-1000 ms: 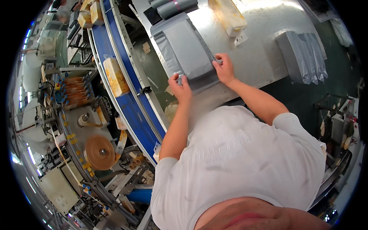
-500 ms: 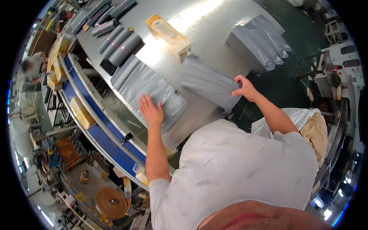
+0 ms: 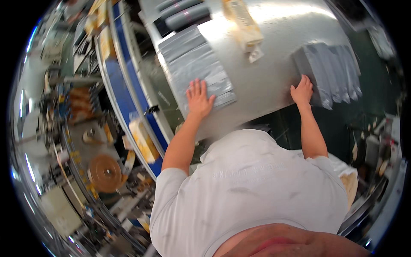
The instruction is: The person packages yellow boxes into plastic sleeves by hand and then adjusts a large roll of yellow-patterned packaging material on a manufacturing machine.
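My left hand (image 3: 198,99) lies flat, fingers spread, on the lower end of a flat pile of grey plastic bags (image 3: 190,60). The pile rests along the left side of a shiny metal table (image 3: 261,79). At the table's right side, a row of grey plastic-wrapped packs (image 3: 327,70) stands close together, their loose ends crumpled toward the near right. My right hand (image 3: 303,90) is at the near left side of that row, thumb apart from the fingers, and seems to touch the closest pack. I see nothing held in either hand.
A yellow-and-white package (image 3: 244,25) lies at the table's far middle. Grey rolls (image 3: 187,17) are at the far left. Beyond the table's left edge runs a blue conveyor (image 3: 117,81) carrying yellow packages. A brown reel (image 3: 105,172) sits in machinery lower left.
The grey pack in my right hand has left the table's middle; that hand has moved right to the row of packs. My left hand stays on the bags. The whole view has shifted.
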A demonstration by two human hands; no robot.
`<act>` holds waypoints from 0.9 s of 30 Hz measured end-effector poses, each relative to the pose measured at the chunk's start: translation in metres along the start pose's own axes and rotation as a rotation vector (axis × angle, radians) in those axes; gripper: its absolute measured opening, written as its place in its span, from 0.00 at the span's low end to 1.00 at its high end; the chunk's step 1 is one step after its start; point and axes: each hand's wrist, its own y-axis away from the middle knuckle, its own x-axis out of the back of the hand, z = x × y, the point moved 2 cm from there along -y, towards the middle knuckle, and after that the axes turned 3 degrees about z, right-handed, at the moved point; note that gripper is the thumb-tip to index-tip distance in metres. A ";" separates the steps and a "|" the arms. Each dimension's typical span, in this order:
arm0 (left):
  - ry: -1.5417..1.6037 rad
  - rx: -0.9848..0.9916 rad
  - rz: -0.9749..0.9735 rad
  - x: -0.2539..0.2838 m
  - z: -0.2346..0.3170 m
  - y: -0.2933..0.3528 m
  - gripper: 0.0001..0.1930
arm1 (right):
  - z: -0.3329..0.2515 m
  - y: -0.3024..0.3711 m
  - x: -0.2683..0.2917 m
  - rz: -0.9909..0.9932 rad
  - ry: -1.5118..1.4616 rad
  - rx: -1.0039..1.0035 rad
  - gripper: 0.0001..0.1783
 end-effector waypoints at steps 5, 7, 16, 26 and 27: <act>0.089 0.006 0.042 0.014 -0.010 0.051 0.46 | -0.168 0.026 -0.036 -0.230 -0.622 0.668 0.39; 0.104 0.084 0.105 0.025 -0.033 0.086 0.46 | -0.257 0.054 -0.028 -0.187 -0.511 0.901 0.40; -0.093 1.321 0.216 -0.004 -0.269 0.401 0.46 | -0.366 0.125 -0.097 -0.198 -0.052 1.129 0.48; 0.143 1.407 -0.069 -0.026 -0.330 0.557 0.62 | -0.391 0.115 -0.083 -0.379 -0.023 1.093 0.52; 0.159 1.330 0.019 -0.013 -0.345 0.535 0.62 | -0.393 0.114 -0.064 -0.433 0.006 1.041 0.51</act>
